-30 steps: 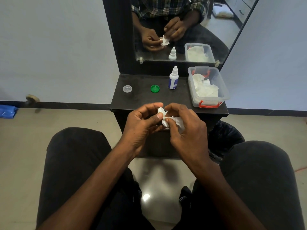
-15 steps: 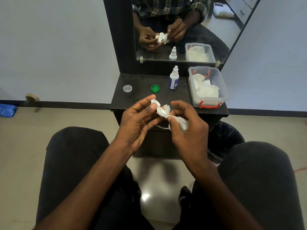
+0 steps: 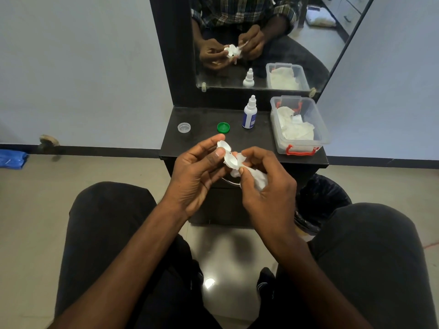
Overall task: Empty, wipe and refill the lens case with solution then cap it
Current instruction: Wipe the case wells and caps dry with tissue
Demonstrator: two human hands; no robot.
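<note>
My left hand (image 3: 197, 172) pinches the white lens case (image 3: 227, 155) between thumb and fingers, in front of the black shelf (image 3: 202, 143); both wells are uncapped and face up. My right hand (image 3: 266, 184) grips a crumpled white tissue (image 3: 257, 178) and presses a corner of it against the case's right well. On the shelf lie a clear cap (image 3: 184, 127) and a green cap (image 3: 223, 127). The white solution bottle (image 3: 250, 113) with a blue label stands upright behind them, capped.
A clear plastic box (image 3: 318, 129) with red clasps holds white tissues at the shelf's right end. A mirror (image 3: 261, 43) stands behind the shelf. A bin with a black liner (image 3: 320, 200) sits on the floor below right. My knees flank the hands.
My hands have drawn slightly apart and risen, uncovering the lens case. The tissue has shifted from wrapping the case to touching only its right well.
</note>
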